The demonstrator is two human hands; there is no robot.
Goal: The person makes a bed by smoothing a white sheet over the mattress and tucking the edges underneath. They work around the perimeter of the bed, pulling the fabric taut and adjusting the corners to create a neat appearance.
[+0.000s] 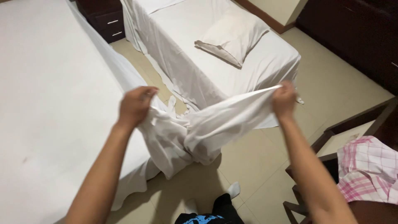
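While the left hand [136, 105] bunches one end of the white sheet [199, 132] and the right hand [284, 99] pinches a corner, the slack between them sags low — likely to drag on the tiled floor [257, 161]. A loose pinch at the right could slip.
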